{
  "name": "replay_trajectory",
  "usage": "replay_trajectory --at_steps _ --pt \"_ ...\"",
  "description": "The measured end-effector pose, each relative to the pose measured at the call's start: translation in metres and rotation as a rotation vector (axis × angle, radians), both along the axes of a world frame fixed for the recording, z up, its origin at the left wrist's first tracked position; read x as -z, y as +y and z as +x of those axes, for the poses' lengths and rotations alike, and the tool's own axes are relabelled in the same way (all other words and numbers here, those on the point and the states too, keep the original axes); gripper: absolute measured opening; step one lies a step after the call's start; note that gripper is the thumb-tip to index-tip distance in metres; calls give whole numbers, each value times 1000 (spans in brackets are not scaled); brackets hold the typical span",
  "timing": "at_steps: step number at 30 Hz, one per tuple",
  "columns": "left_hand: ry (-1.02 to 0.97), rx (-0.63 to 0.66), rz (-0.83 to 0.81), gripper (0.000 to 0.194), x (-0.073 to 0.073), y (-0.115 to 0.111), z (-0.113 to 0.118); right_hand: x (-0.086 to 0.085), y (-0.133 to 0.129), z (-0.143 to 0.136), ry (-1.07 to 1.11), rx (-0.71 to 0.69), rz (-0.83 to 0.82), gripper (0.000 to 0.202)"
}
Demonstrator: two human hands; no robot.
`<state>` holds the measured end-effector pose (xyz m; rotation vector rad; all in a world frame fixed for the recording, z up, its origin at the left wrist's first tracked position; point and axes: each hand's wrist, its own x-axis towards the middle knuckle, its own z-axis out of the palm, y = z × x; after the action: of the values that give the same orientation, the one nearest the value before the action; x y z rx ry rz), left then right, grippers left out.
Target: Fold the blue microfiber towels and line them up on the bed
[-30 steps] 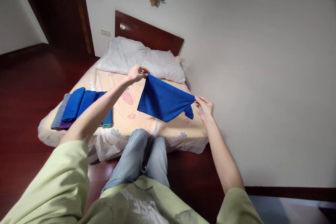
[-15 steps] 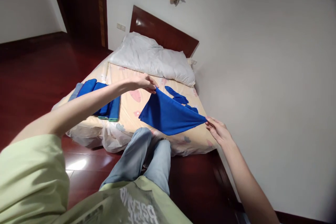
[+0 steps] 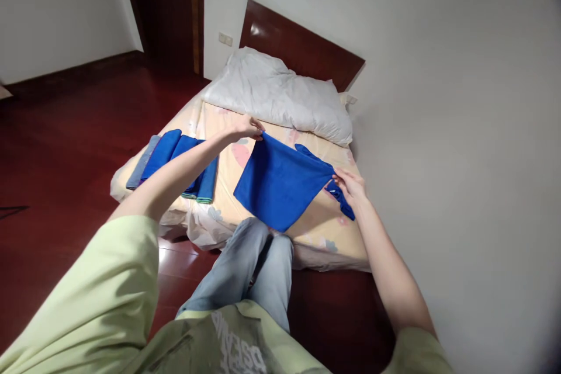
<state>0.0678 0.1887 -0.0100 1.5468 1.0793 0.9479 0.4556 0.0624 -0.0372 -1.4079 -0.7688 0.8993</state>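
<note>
Blue cloth [image 3: 283, 187], upper corners pinched tight in both hands [image 3: 249, 127], above patterned bedsheet [image 3: 227, 187]

On the bed [image 3: 228, 193], a pile of cloths [image 3: 162, 155] lies left and some loose cloth [image 3: 344, 203] right, a single cloth [image 3: 280, 184] hangs above between the person's left hand [image 3: 249, 127] and right hand [image 3: 351, 186], and bedding [image 3: 280, 90] lies beyond, before the headboard [image 3: 302, 38].

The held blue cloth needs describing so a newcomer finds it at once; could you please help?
Find the bed with the dark headboard. Over its near half, the left hand and right hand hold a blue cloth. Unlike the folded cloths and bunched blue fabric on the bed, it hangs spread midair.
</note>
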Motion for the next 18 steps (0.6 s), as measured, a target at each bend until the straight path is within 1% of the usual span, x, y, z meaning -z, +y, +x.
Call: replay_trajectory --at_steps 3,5,6,7,8,9,10,11,12,14,15,16,17,18 --pt "-17 -88 237 13 -4 13 -6 3 32 -8 -67 42 181 35" --pt "-56 -115 385 17 1 15 -12 10 40 -6 -157 46 311 40" --pt "-77 -126 449 19 8 12 -16 16 40 -3 -215 38 356 42" --pt "-90 -138 508 21 19 8 -20 26 38 -1 -275 22 382 44" --pt "-90 -152 560 22 35 0 -24 38 33 0 -327 0 390 45" --pt "-74 -168 600 23 55 -10 -27 54 27 1 -366 -25 380 45" --pt "-35 -188 627 23 79 -21 -30 74 19 -1 -387 -50 354 45" --pt "15 -216 626 22 107 -35 -33 96 11 -5 -391 -71 313 45" --pt "61 -241 586 22 138 -50 -35 121 1 -10 -381 -91 253 45" --pt "159 -234 395 23 203 -80 -36 173 -18 -26 -326 -124 60 45" --pt "204 -229 272 22 233 -95 -36 197 -28 -35 -294 -142 -66 45" --pt "236 -241 163 21 261 -109 -35 220 -37 -43 -263 -154 -187 46" --pt "263 -230 58 19 284 -121 -34 240 -45 -51 -241 -154 -257 47" --pt "274 -230 -42 17 303 -131 -32 257 -52 -56 -221 -153 -310 47"
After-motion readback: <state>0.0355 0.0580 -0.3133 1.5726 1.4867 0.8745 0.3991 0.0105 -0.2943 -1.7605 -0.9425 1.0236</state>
